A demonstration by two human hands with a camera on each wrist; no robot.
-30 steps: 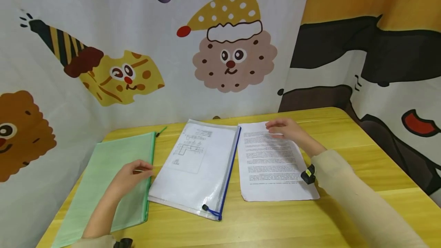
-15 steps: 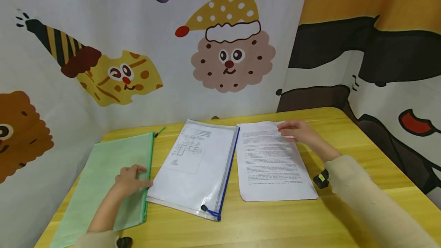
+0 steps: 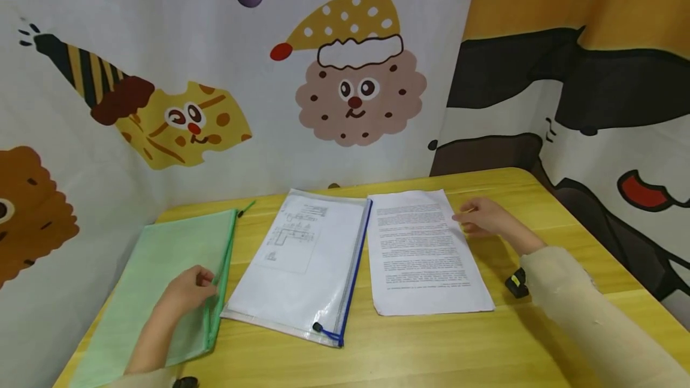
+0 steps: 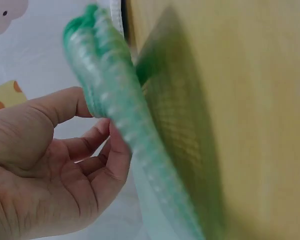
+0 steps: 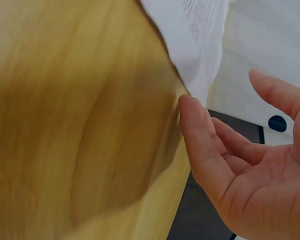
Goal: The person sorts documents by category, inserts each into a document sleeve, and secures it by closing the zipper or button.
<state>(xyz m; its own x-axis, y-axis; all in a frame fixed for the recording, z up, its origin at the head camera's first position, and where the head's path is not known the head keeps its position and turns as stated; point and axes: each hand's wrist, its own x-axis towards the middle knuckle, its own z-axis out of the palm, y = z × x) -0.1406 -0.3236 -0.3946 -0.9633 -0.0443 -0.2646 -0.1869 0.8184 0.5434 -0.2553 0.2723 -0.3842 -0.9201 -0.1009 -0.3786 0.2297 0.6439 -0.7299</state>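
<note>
My left hand (image 3: 183,295) pinches the zipped edge of a pale green zip folder (image 3: 172,244), and that edge stands lifted off the table. In the left wrist view the thumb and fingers meet at the green zip edge (image 4: 125,105). My right hand (image 3: 485,220) hovers beside the right edge of a printed sheet stack (image 3: 420,250), thumb spread from the fingers and nothing held. Between the hands lies a clear zip folder (image 3: 302,283) with a blue zip and a page with drawings inside.
All of it rests on a yellow wood-grain table (image 3: 426,352). A curtain (image 3: 215,52) with cartoon prints hangs right behind the table's far edge. The blue zip pull (image 3: 326,333) lies at the clear folder's near corner.
My left hand has taken hold of the green folder's zipped edge and raised it. The right hand has moved off the sheets to the right. The sheets and clear folder stay put.
</note>
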